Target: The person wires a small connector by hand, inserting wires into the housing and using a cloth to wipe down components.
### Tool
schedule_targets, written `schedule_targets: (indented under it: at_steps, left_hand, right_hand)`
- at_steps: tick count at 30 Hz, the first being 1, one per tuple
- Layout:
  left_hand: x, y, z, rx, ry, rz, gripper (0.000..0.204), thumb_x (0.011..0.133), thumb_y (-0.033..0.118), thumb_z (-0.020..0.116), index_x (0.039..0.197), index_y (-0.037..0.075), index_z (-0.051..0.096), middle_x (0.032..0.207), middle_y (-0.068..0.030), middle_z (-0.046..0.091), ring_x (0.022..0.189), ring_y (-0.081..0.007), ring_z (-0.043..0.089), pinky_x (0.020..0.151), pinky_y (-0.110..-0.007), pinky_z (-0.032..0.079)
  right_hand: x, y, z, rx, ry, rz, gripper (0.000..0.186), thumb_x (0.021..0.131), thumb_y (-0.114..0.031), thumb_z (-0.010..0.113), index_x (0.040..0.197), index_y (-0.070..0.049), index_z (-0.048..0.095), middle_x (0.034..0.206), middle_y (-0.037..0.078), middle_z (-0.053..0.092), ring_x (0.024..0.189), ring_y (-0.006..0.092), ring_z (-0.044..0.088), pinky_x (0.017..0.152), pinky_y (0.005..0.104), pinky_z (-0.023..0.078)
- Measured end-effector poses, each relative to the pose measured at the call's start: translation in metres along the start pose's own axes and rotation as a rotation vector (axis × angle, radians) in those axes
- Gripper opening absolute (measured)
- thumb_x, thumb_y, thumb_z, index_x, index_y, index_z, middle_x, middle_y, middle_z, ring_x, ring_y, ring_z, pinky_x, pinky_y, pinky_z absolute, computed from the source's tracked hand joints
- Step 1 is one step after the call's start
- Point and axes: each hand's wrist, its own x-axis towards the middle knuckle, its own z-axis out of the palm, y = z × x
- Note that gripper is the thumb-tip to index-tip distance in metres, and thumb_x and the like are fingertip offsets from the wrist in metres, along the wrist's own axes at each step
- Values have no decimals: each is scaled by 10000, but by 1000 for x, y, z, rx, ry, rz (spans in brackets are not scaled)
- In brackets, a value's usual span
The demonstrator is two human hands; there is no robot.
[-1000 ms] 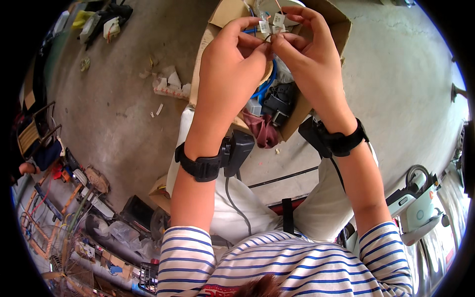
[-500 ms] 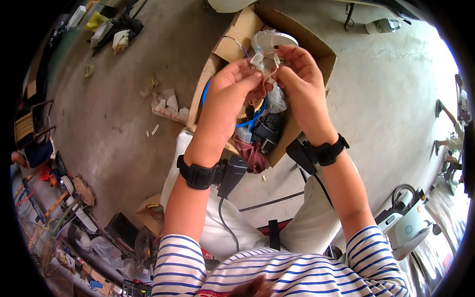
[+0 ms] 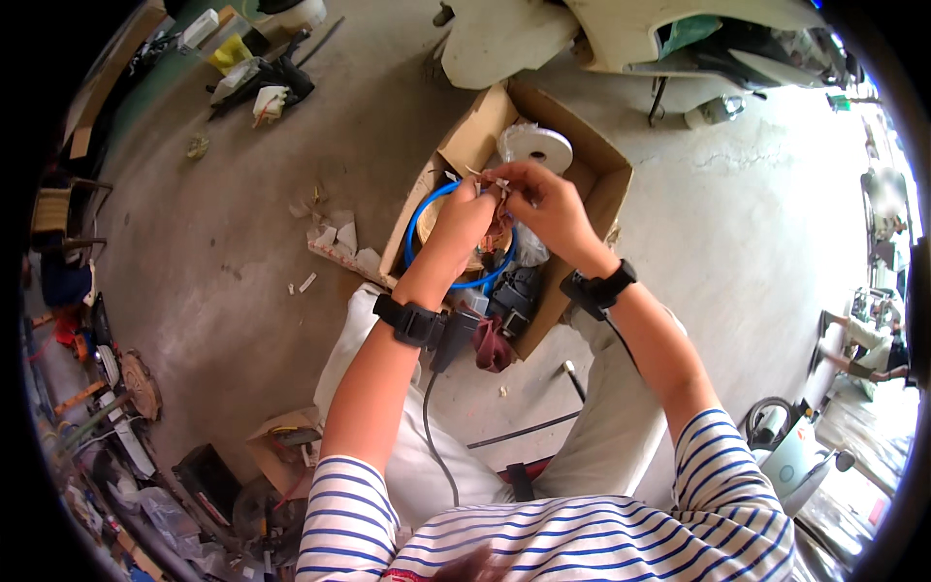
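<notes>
Over an open cardboard box (image 3: 608, 194), my hands meet at a small bundle of thin brownish wires (image 3: 502, 192) with white connector bits. My left hand (image 3: 465, 221) is closed around the bundle, its fingertips partly hidden. Thumb and forefinger of my right hand (image 3: 550, 209) pinch the wires from the other side. Exactly which connector each hand grips is too small to tell. Inside the box, behind my fingers, lies a white reel (image 3: 551, 147). Below them are a coil of blue tubing (image 3: 472, 284), a black device (image 3: 514, 294) and a dark red cloth (image 3: 493, 349).
Torn packaging scraps (image 3: 339, 238) lie on the floor left of the box. A pale scooter (image 3: 621, 34) stands beyond it. Clutter lines the lower left, including an open carton (image 3: 272, 451). Black straps with small devices (image 3: 417, 325) circle both my wrists.
My hands have come closer together and nearer to me; the right hand has moved left toward the left one. The view has shifted, showing more of the scooter.
</notes>
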Motion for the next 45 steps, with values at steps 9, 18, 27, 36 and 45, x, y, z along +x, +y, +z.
schedule_targets:
  at_steps: [9, 18, 27, 36, 45]
  left_hand:
    - [-45, -11, 16, 332, 59, 204, 170, 884, 202, 482, 968, 72, 551, 646, 13, 522, 520, -54, 475, 430, -207, 352]
    - [-144, -89, 53, 122, -107, 27, 153, 898, 205, 489, 951, 80, 561, 760, 20, 564, 629, -72, 536, 545, -205, 418]
    - [-179, -160, 40, 21, -105, 34, 206, 844, 212, 600, 991, 71, 569, 810, 5, 588, 664, -90, 562, 571, -224, 450]
    - [-179, -190, 40, -52, 29, 82, 169, 815, 61, 584, 974, 46, 527, 826, -32, 583, 703, -123, 585, 620, -246, 499]
    - [-187, -193, 63, 537, 399, 205, 318, 805, 262, 642, 894, -27, 541, 741, -97, 601, 672, -146, 583, 603, -258, 470]
  right_hand:
    - [-67, -70, 10, -128, 150, -81, 257, 758, 13, 547, 1014, -6, 556, 761, 68, 570, 665, 91, 499, 605, 247, 448]
    - [-199, -67, 11, -113, 231, 7, 270, 763, -10, 579, 1030, -20, 542, 788, 83, 605, 697, 85, 555, 633, 244, 468]
    - [-256, -20, 17, 584, 5, 583, 322, 782, -100, 636, 1046, -34, 464, 850, 27, 566, 752, 121, 581, 667, 236, 473]
    - [-261, -8, 20, 601, 38, 489, 312, 819, -114, 581, 1074, -26, 424, 728, 70, 578, 567, 128, 571, 496, 243, 455]
    - [-264, 10, 19, 780, 160, 431, 370, 798, -63, 594, 1120, -16, 418, 897, 76, 558, 737, 130, 572, 627, 231, 477]
